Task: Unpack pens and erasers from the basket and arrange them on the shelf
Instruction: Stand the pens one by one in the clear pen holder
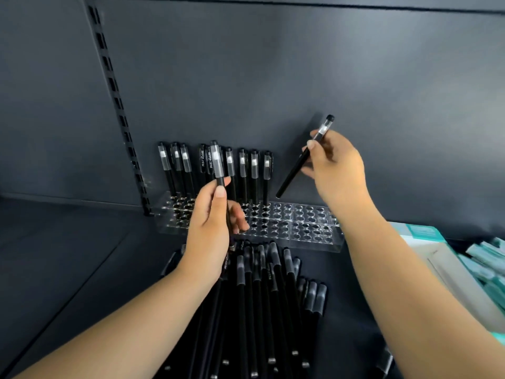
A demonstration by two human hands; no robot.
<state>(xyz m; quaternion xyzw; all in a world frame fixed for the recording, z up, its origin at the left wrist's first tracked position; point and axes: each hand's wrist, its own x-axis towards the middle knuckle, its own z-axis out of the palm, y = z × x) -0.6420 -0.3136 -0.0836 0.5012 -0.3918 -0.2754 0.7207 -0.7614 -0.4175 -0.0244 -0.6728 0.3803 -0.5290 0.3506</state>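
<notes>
We hold one black pen [220, 170] upright in the left hand [211, 231], over the clear rack [300, 228]. The right hand [337, 166] pinches a second pen [296, 166], tilted, right of the racked pens [243, 168]. Loose pens [262, 296] lie nearer on the shelf [68, 255].

A dark blue-grey back panel [273, 72] fills most of the view, smooth and matte, with a soft paler sheen on its upper right where light falls on it. A slotted metal upright [120, 110] runs down its left part, leaning in the wide-angle view, its row of small rectangular slots dark against the panel. To the left of that upright sits another panel section [49, 105] of the same colour. Below, a flat dark shelf [68, 255] of the same grey stretches toward the viewer, with a thin seam crossing it diagonally at lower left.
</notes>
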